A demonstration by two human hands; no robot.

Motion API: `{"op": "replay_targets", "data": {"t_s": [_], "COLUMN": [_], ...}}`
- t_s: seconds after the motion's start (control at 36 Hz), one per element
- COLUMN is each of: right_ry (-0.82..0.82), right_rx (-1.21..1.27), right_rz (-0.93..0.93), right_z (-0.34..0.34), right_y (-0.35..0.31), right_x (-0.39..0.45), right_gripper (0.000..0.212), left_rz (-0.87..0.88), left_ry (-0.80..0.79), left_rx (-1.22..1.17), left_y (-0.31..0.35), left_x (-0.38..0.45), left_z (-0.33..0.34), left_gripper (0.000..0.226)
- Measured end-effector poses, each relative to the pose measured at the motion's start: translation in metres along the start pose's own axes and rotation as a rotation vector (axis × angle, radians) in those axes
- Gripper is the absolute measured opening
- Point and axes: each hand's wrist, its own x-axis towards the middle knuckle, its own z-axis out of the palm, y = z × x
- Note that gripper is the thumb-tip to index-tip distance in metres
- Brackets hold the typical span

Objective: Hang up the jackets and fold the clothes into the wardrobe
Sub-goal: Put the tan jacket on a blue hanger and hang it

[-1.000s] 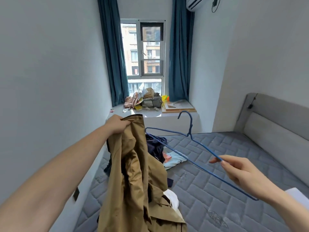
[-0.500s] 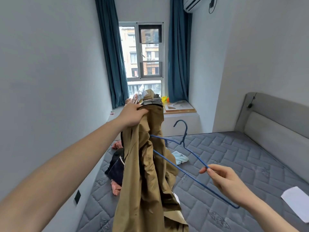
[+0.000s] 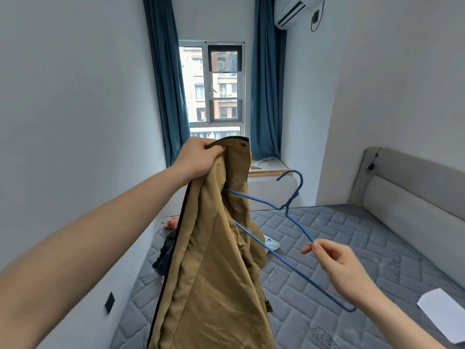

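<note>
Above the bed [image 3: 352, 248], the left hand [image 3: 196, 159] grips the soft, floppy jacket [image 3: 214, 260] by its collar while the right hand [image 3: 337, 263] pinches the light, stiff hanger [image 3: 289, 215].

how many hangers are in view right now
1. The blue wire hanger is pinched by the right hand, its far end tucked into the tan jacket. Others may be hidden.

Tan jacket [image 3: 211, 260], blue hanger [image 3: 289, 210], grey quilted mattress [image 3: 352, 235], teal curtains [image 3: 266, 84]
</note>
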Motion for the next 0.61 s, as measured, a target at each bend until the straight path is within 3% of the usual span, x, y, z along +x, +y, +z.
{"op": "replay_targets", "data": {"t_s": [0.11, 0.22, 0.31, 0.44, 0.56, 0.61], "right_ry": [-0.096, -0.107, -0.092, -0.024, 0.041, 0.118], "right_rx": [-0.022, -0.116, -0.141, -0.104, 0.112, 0.230], "right_rz": [0.047, 0.057, 0.022, -0.023, 0.120, 0.216], "right_z": [-0.001, -0.005, 0.000, 0.025, 0.040, 0.045], "right_y": [0.001, 0.000, -0.006, -0.017, -0.012, -0.010], "right_x": [-0.002, -0.010, -0.011, -0.001, 0.002, 0.003], "right_gripper": [0.034, 0.033, 0.031, 0.033, 0.046, 0.052], "left_rz": [0.089, 0.039, 0.029, 0.217, 0.255, 0.261], "left_ry": [0.097, 0.196, 0.108, -0.038, -0.091, -0.197], "left_rx": [-0.079, -0.148, -0.154, -0.105, -0.142, -0.132], "left_y": [0.017, 0.023, 0.032, 0.061, 0.075, 0.077], "left_x": [0.001, 0.012, 0.008, -0.014, -0.028, -0.038], "left_z": [-0.004, -0.020, -0.018, 0.004, 0.003, -0.004], "left_gripper": [0.023, 0.045, 0.033, 0.020, 0.020, 0.021]}}
